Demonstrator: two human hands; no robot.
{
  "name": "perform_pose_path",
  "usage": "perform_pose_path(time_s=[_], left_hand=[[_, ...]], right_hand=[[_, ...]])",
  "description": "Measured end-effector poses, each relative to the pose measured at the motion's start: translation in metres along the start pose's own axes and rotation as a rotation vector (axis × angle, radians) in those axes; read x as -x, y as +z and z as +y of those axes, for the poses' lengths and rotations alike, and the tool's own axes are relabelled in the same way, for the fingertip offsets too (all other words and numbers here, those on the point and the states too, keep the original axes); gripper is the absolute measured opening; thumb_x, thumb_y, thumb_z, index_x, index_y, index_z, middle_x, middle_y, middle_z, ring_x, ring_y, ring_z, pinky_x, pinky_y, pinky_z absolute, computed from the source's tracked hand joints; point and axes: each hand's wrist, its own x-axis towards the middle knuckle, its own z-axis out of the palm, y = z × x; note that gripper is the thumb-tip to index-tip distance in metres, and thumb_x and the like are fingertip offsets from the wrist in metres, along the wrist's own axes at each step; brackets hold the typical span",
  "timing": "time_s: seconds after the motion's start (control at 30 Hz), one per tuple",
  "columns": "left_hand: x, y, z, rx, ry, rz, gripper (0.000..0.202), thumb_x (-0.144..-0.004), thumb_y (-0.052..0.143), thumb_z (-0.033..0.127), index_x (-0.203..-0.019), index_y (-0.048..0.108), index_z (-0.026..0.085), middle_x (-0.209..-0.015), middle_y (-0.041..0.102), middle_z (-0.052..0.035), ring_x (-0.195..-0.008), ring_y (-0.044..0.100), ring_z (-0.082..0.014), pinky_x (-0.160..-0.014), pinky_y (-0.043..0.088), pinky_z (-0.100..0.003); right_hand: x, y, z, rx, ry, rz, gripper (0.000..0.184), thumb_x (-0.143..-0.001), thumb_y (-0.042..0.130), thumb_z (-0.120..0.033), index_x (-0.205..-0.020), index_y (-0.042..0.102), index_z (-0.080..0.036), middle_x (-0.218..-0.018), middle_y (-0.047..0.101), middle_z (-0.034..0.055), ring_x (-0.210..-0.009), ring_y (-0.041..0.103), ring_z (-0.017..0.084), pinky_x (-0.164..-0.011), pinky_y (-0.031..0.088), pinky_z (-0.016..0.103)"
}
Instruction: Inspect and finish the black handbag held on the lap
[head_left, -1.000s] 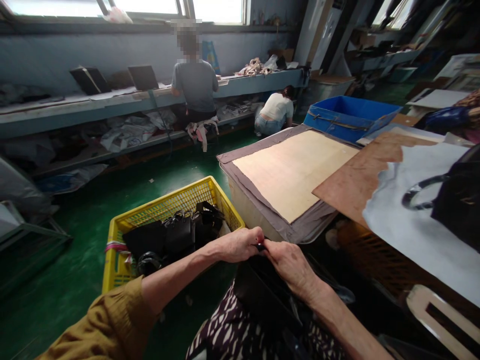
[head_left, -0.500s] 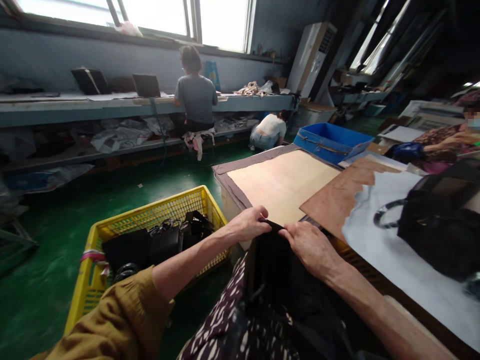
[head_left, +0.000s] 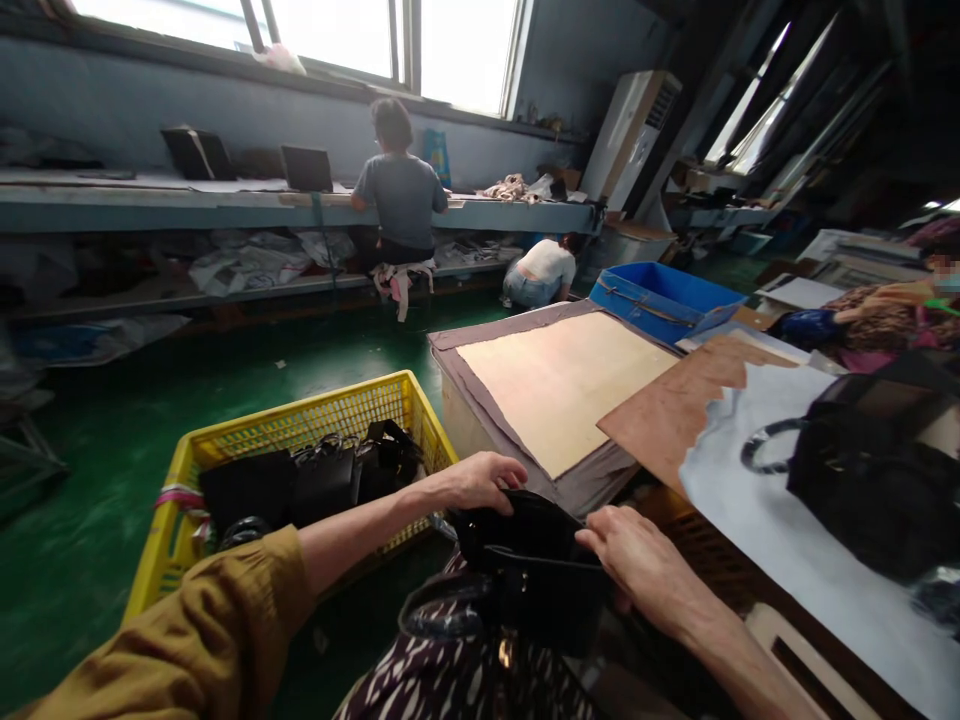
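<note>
A black handbag [head_left: 559,600] rests on my patterned lap [head_left: 405,675], its mouth open toward me. My left hand [head_left: 484,483] is closed on the far left part of the bag's rim, fingers curled over the edge. At the right end of the rim, my right hand [head_left: 637,555] pinches the bag's side; some of its fingers are behind the bag. A dark handle [head_left: 446,612], apparently wrapped in clear plastic, hangs at the front left. Gold-coloured metal [head_left: 506,650] shows below it. The bag's inside is too dark to make out.
A yellow crate [head_left: 184,480] with several black bags stands on the green floor to the left. Ahead is a cloth-covered table with a pale board [head_left: 562,380]. Another black bag [head_left: 870,480] lies on white paper [head_left: 742,480] at right. Several people work farther off.
Both hands have lowered and spread apart along the rim. The bag has tipped so that its opening, handle and gold-coloured metal now show. The camera view has shifted slightly.
</note>
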Motion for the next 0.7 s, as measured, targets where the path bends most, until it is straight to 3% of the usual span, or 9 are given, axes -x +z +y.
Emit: perform_pose_path(time_s=[0.1, 0.3, 0.47, 0.7], left_hand=[[-0.001, 0.004, 0.005, -0.036, 0.083, -0.067, 0.046, -0.062, 0.068, 0.021, -0.107, 0.058, 0.020, -0.092, 0.062, 0.0010, -0.079, 0.055, -0.0145, -0.066, 0.042, -0.021], [-0.018, 0.018, 0.010, -0.015, 0.231, -0.112, 0.034, -0.069, 0.067, 0.032, -0.100, 0.062, 0.019, -0.084, 0.061, 0.0025, -0.079, 0.054, -0.0133, -0.069, 0.040, -0.019], [-0.038, 0.023, 0.005, -0.004, 0.240, -0.194, 0.028, -0.072, 0.066, 0.029, -0.097, 0.065, 0.017, -0.076, 0.060, 0.0032, -0.071, 0.053, -0.0109, -0.064, 0.039, -0.016], [-0.044, 0.028, 0.009, -0.194, 0.348, -0.149, 0.025, -0.078, 0.060, 0.029, -0.098, 0.066, 0.015, -0.070, 0.060, 0.0017, -0.066, 0.052, -0.0099, -0.063, 0.037, -0.015]], right_hand=[[0.009, 0.010, 0.009, -0.040, 0.020, -0.017, 0.031, -0.085, 0.044, -0.027, -0.055, 0.049, -0.021, -0.054, 0.061, 0.0032, -0.067, 0.060, 0.019, -0.059, 0.036, 0.026], [0.017, 0.016, 0.014, -0.101, 0.119, -0.174, 0.033, -0.086, 0.040, -0.025, -0.053, 0.046, -0.022, -0.040, 0.054, -0.0001, -0.051, 0.056, 0.017, -0.053, 0.033, 0.024], [0.019, 0.021, 0.020, -0.077, 0.161, -0.186, 0.034, -0.087, 0.040, -0.028, -0.054, 0.047, -0.023, -0.045, 0.057, 0.0008, -0.060, 0.059, 0.019, -0.055, 0.033, 0.025], [0.023, 0.013, 0.024, -0.129, 0.188, -0.254, 0.035, -0.087, 0.038, -0.026, -0.053, 0.044, -0.021, -0.054, 0.061, 0.0016, -0.064, 0.059, 0.018, -0.056, 0.034, 0.024]])
